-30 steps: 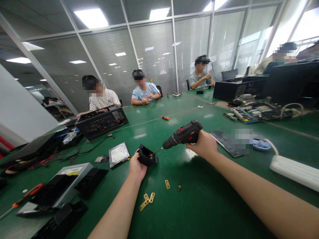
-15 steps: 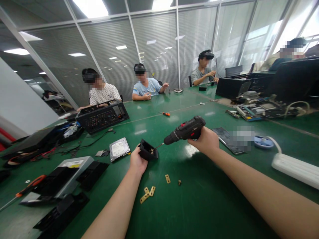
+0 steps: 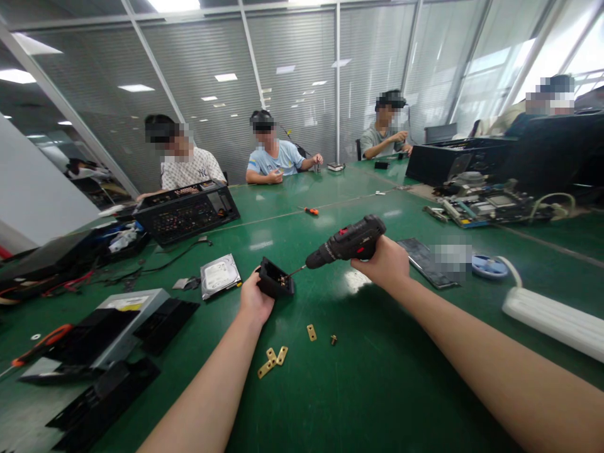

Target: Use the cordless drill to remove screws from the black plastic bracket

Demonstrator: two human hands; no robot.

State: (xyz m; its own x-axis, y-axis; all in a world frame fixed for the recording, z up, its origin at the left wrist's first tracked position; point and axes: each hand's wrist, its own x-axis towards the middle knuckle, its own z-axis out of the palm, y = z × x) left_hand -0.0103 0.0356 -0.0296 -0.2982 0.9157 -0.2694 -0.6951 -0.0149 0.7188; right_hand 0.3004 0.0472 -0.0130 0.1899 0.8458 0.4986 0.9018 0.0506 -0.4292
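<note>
On green tabletop [image 3: 406, 384], L side: hard drive [image 3: 220, 275] just beside L hand [image 3: 255, 299]; farther L, metal drive case [image 3: 129, 299], black plastic pieces [image 3: 167, 322], orange-handled screwdriver [image 3: 47, 343]; beyond, PC case [image 3: 189, 216]. Betw. forearms: brass plates [image 3: 267, 369] in cluster, single plate [image 3: 311, 332], screw [image 3: 333, 340] adj. R side, crowding R forearm: dark panel [image 3: 422, 261], blue reel [image 3: 489, 267], white power strip [image 3: 552, 314]. Co-workers [image 3: 278, 160] seated opp.

L-hand fingers: curled tight around black box [image 3: 275, 290], tilted, opening twd drill [image 3: 346, 243]; small metal pieces [image 3: 284, 280] inside. Clearance under box: can't tell. R hand [image 3: 387, 261]: fingers closed round drill grip, partly hidden; bit [image 3: 297, 270] aimed into box opening. Tip contact: can't tell.
</note>
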